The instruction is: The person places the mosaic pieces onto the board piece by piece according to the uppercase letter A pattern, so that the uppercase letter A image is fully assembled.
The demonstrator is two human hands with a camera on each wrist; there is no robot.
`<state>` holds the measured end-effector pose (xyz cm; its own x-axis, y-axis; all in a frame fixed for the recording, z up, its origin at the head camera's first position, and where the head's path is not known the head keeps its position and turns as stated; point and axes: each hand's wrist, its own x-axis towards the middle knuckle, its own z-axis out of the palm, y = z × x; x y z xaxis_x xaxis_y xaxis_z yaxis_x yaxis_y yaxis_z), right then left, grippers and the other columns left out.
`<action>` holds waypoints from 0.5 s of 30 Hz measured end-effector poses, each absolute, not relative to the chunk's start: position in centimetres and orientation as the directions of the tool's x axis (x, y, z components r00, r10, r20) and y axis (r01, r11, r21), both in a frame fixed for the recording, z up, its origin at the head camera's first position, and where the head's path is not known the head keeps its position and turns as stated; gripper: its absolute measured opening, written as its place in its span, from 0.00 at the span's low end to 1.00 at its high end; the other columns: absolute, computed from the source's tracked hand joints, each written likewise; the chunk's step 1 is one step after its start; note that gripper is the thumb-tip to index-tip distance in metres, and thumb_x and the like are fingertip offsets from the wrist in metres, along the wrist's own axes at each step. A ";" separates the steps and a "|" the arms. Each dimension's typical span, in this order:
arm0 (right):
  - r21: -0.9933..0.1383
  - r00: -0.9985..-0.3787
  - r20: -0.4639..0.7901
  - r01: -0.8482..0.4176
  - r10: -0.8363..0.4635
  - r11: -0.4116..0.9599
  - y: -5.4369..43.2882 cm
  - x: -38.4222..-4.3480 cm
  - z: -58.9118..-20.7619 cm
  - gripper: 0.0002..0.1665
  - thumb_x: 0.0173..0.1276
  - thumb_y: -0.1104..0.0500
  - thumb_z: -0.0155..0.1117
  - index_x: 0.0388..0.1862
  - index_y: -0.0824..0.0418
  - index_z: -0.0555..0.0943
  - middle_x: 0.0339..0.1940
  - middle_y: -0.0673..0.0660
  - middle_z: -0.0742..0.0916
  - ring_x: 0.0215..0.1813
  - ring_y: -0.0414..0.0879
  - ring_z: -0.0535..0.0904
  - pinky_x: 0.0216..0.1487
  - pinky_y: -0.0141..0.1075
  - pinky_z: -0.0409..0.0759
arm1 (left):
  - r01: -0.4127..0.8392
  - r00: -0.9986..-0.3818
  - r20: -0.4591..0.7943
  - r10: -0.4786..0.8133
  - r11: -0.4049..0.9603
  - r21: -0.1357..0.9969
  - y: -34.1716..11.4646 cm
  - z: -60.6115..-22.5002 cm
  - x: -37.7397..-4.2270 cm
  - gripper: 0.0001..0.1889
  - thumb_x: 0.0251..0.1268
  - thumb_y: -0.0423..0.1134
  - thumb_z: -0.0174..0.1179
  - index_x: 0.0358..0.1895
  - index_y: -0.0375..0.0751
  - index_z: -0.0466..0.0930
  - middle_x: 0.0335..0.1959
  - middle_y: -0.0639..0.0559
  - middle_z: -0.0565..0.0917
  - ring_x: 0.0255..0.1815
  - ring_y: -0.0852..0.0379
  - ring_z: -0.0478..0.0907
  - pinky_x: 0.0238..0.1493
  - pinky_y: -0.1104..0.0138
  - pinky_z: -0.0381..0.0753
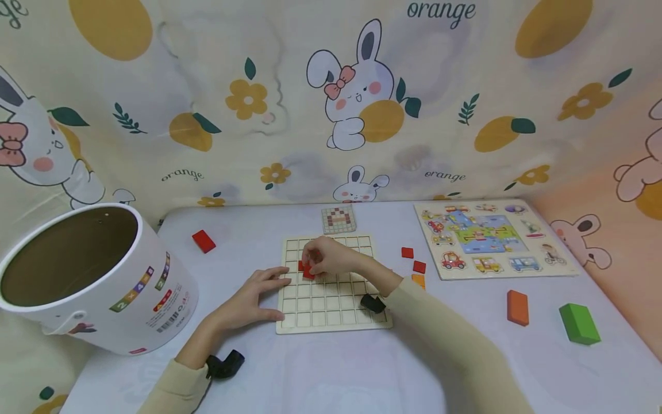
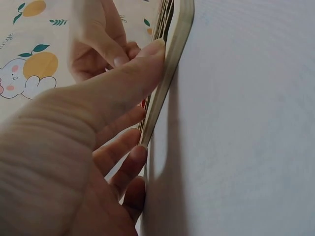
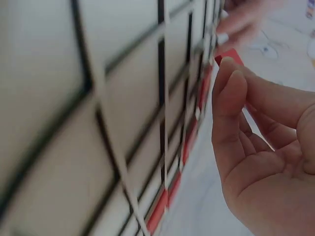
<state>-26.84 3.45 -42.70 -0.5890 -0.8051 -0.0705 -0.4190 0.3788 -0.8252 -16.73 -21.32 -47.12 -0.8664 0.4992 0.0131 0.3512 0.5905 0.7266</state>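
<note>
A wooden grid board (image 1: pixel 331 319) lies flat on the white table. My right hand (image 1: pixel 332 256) is over its upper left part and pinches a small red square tile (image 3: pixel 232 57) between thumb and forefinger. Several red tiles (image 3: pixel 189 140) sit in the board's cells in the right wrist view; in the head view the right hand hides most of them. My left hand (image 1: pixel 252 298) touches the board's left edge with its fingers spread. In the left wrist view its thumb rests on the board's rim (image 2: pixel 172 64).
Two red tiles (image 1: pixel 407 252) and an orange tile (image 1: pixel 419 280) lie right of the board. Behind it is a small pattern card (image 1: pixel 338 219). A white bucket (image 1: pixel 170 310), a red block (image 1: pixel 204 241), a vehicle puzzle (image 1: pixel 431 230), an orange block (image 1: pixel 518 307) and a green block (image 1: pixel 579 324) stand around.
</note>
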 end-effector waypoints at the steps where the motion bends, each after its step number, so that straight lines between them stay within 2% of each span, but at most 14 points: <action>1: -0.815 -0.589 -0.073 -0.430 -0.805 0.388 3.1 -26.7 -42.8 0.07 0.63 0.75 0.65 0.36 0.66 0.80 0.27 0.54 0.79 0.28 0.43 0.76 0.32 0.32 0.78 | 0.353 -0.866 0.013 0.500 0.591 0.725 -21.3 -47.1 -16.7 0.39 0.53 0.51 0.75 0.69 0.44 0.74 0.76 0.48 0.63 0.73 0.43 0.57 0.68 0.38 0.60; 9: -0.776 -0.628 -0.076 -0.450 -0.774 0.442 1.8 -26.0 -43.3 0.07 0.63 0.75 0.66 0.36 0.66 0.83 0.27 0.55 0.81 0.30 0.42 0.74 0.33 0.30 0.74 | 0.352 -0.863 0.014 0.504 0.583 0.732 -21.3 -46.9 -16.6 0.39 0.52 0.49 0.76 0.69 0.42 0.74 0.76 0.47 0.64 0.73 0.43 0.57 0.68 0.39 0.60; 15: -0.677 -0.643 -0.057 -0.538 -0.764 0.503 1.8 -25.7 -43.3 0.06 0.65 0.70 0.68 0.36 0.60 0.87 0.30 0.50 0.84 0.35 0.41 0.75 0.38 0.32 0.75 | 0.349 -0.865 0.012 0.502 0.584 0.733 -21.2 -46.9 -16.6 0.39 0.52 0.50 0.75 0.69 0.43 0.74 0.76 0.47 0.63 0.73 0.43 0.56 0.68 0.39 0.60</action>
